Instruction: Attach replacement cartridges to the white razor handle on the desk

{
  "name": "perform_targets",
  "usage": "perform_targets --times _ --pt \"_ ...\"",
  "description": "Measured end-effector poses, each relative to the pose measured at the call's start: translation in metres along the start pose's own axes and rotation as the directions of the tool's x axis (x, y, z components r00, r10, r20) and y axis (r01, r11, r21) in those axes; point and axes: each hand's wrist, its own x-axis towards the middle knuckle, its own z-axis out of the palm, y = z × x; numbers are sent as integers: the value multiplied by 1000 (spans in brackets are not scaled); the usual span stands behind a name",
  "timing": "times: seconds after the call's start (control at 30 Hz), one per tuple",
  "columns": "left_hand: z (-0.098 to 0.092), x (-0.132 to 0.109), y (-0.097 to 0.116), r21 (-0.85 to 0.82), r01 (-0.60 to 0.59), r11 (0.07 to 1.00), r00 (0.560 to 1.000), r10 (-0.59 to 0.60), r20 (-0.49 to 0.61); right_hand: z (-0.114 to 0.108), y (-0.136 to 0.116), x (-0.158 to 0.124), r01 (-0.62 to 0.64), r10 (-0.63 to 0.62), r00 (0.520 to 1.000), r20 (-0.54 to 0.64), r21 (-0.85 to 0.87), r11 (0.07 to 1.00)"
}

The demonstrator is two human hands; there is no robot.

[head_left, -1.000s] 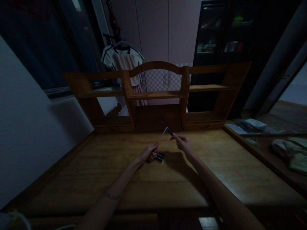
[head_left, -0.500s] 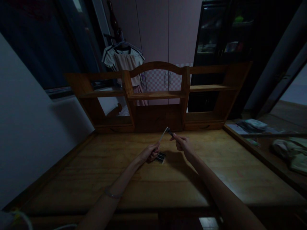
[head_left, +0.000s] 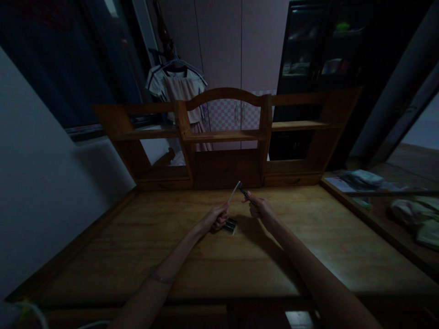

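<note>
My left hand (head_left: 217, 218) is closed on a thin pale strip (head_left: 233, 192) that slants up to the right. My right hand (head_left: 257, 204) pinches a slim dark tool (head_left: 243, 190), whose tip is at the upper end of the strip. Whether tip and strip touch is too small to tell. Beside and partly behind my left hand, a small flat dark piece with pale lines (head_left: 230, 224) lies on the wooden desk (head_left: 206, 269).
A wooden shelf unit (head_left: 226, 136) rises along the desk's back edge. At the right, beyond a raised edge, are a plastic-wrapped bundle (head_left: 365, 179) and pale cloth (head_left: 414, 217). White cable (head_left: 34, 313) shows at the lower left.
My right hand and the dark tool have shifted very slightly left. My left hand and the strip are nearly still.
</note>
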Motion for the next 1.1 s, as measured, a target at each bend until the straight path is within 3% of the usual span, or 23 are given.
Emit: perform_targets --times 0.27,0.47,0.9,1.1 --pt "1 0 2 9 6 1000 1000 -6 -4 -2 8 6 -178 159 976 149 127 976" --pt "1 0 2 4 18 1000 1000 -18 -2 -3 9 4 -231 176 951 252 207 951" --pt "3 0 3 7 15 1000 1000 -15 -16 -5 13 8 -249 193 951 242 228 941" --pt "2 0 5 1 41 999 999 -41 -24 -1 13 8 -173 159 981 108 135 976"
